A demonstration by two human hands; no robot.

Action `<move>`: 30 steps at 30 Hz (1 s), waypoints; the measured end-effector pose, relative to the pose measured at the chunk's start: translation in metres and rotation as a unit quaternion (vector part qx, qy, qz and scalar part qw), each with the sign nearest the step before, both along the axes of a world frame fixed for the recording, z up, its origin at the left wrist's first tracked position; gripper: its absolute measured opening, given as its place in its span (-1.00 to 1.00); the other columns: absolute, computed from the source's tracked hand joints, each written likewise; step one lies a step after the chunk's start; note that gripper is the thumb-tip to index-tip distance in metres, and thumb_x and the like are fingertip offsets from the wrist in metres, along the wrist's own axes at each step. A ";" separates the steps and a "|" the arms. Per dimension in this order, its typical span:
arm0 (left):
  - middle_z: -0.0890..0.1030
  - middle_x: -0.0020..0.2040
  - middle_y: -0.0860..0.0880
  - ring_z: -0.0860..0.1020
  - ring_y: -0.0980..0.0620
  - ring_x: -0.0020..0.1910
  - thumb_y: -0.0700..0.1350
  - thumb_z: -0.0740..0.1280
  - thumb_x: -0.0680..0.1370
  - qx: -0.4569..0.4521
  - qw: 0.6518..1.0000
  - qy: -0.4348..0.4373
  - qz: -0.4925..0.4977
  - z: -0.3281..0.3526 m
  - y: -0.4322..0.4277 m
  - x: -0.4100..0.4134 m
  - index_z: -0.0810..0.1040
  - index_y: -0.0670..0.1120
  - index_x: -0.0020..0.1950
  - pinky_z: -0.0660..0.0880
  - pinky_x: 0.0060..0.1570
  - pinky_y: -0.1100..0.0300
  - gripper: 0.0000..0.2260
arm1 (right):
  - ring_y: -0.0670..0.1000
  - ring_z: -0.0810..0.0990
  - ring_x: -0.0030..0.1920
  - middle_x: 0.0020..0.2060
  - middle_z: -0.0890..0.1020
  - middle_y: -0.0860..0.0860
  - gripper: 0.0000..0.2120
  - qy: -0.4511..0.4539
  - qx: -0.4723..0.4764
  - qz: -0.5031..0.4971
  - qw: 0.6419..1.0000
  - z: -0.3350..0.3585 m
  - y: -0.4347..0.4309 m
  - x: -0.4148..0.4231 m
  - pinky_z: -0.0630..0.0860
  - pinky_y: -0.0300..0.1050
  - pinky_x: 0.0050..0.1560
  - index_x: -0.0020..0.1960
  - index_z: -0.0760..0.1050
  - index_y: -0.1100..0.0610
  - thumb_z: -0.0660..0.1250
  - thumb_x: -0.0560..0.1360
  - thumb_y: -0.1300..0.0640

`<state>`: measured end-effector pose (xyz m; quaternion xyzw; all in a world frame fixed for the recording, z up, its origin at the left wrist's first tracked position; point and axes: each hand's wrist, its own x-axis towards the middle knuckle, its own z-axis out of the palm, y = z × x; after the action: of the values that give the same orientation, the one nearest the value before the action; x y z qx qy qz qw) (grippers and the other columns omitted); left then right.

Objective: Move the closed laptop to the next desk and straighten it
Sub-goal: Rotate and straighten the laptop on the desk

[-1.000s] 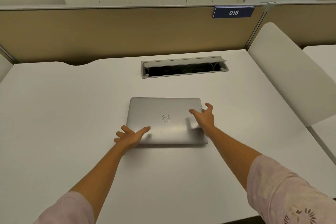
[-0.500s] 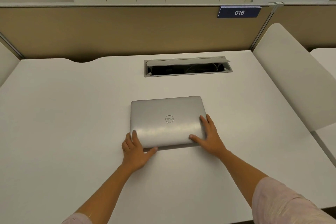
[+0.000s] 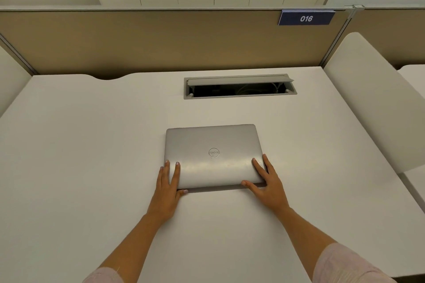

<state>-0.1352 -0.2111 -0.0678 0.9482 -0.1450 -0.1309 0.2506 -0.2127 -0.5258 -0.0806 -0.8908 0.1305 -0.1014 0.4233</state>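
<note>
A closed silver laptop (image 3: 212, 151) lies flat in the middle of the white desk (image 3: 80, 156), its logo facing up and its edges roughly square with the desk. My left hand (image 3: 167, 188) grips its near left corner, fingers on the lid and thumb at the front edge. My right hand (image 3: 266, 185) holds the near right corner the same way, fingers along the right side and thumb at the front edge.
An open grey cable hatch (image 3: 239, 87) sits in the desk behind the laptop. A tan partition (image 3: 161, 41) with a blue "016" sign (image 3: 306, 18) closes the back. White side dividers (image 3: 377, 99) stand right and left; another desk (image 3: 414, 73) lies beyond the right one.
Both hands slid from the lid's top back to the near corners and settled flat. The laptop has turned slightly and now lies straighter on the desk.
</note>
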 end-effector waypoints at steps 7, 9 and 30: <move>-0.21 0.59 -0.10 -0.15 -0.15 0.57 0.01 0.29 0.57 0.003 1.000 0.006 0.002 0.002 -0.002 0.005 -0.16 -0.05 0.58 0.05 0.52 -0.09 -0.24 | -0.16 0.17 0.52 0.54 0.13 -0.20 -0.20 0.004 -0.001 0.000 1.000 -0.001 0.000 0.001 0.26 -0.16 0.44 0.46 0.31 -0.19 0.39 0.29 -0.39; -0.21 0.59 -0.09 -0.14 -0.15 0.57 0.00 0.29 0.57 0.002 1.000 0.008 0.003 0.003 -0.002 0.005 -0.16 -0.05 0.58 0.06 0.52 -0.10 -0.24 | -0.16 0.15 0.52 0.56 0.12 -0.14 -0.20 -0.001 -0.013 0.008 1.000 -0.001 -0.001 0.001 0.25 -0.16 0.43 0.47 0.29 -0.17 0.37 0.30 -0.38; -0.15 0.59 -0.06 -0.13 -0.05 0.57 0.42 -0.38 0.43 0.060 0.995 -0.071 0.023 -0.017 0.011 -0.041 -0.23 -0.10 0.54 -0.15 0.50 -0.01 -0.17 | -0.03 -0.19 0.59 0.60 -0.12 -0.09 -0.33 0.059 -0.287 0.100 0.951 -0.018 0.016 -0.045 -0.21 0.01 0.54 0.59 -0.17 -0.02 0.00 0.61 -0.23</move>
<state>-0.1759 -0.1999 -0.0845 0.9715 -0.1323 -0.0660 0.1854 -0.2582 -0.5099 -0.0982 -0.9876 0.0308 -0.0388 0.1489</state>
